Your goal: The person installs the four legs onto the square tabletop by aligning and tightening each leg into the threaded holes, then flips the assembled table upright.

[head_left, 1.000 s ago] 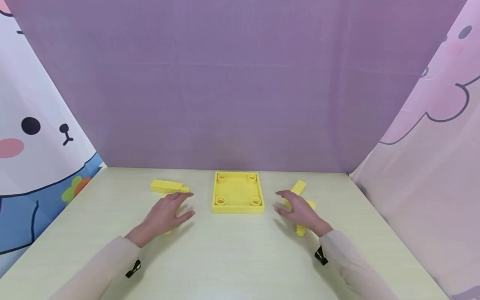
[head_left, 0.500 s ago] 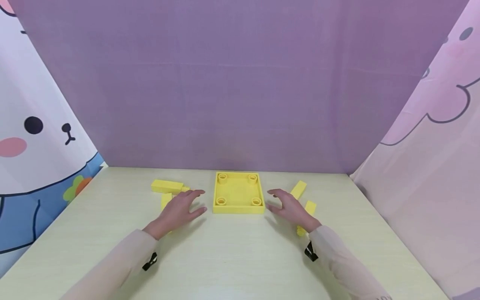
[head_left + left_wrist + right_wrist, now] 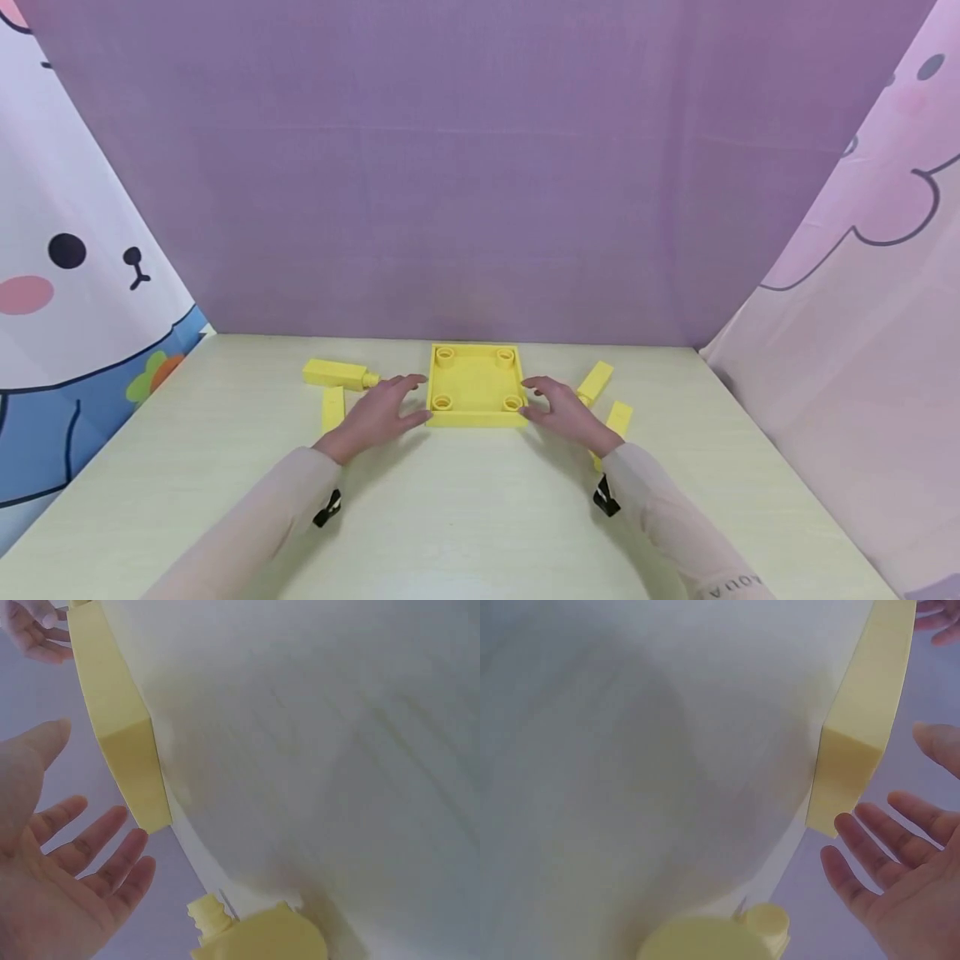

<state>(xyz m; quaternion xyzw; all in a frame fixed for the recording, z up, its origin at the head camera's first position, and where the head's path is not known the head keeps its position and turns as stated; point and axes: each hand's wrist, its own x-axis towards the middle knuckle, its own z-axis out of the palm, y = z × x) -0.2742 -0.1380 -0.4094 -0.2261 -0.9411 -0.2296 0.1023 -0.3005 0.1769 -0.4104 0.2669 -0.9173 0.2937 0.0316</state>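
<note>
A square yellow tray-like piece (image 3: pixel 477 379) with a raised rim lies on the table, a round socket inside each corner. My left hand (image 3: pixel 378 417) is at its left side, thumb and fingers spread, fingertips right at the edge. Across from it my right hand (image 3: pixel 567 413) is at the right side, its fingertips overlapping the rim in the head view. In the left wrist view the left hand (image 3: pixel 67 877) has relaxed, parted fingers beside the yellow wall. The right wrist view shows the right hand (image 3: pixel 907 862) in a similar pose, its palm facing the piece.
Left of the tray-like piece lies a yellow leg with a threaded end (image 3: pixel 337 374), and another yellow leg (image 3: pixel 332 407) partly behind the left hand. On the right are two more, an upper leg (image 3: pixel 596 382) and a lower leg (image 3: pixel 618 418). A purple cloth (image 3: pixel 480 183) rises behind the table.
Both hands have moved inward from over the legs to the two sides of the yellow tray-like piece. The piece and legs have stayed in place.
</note>
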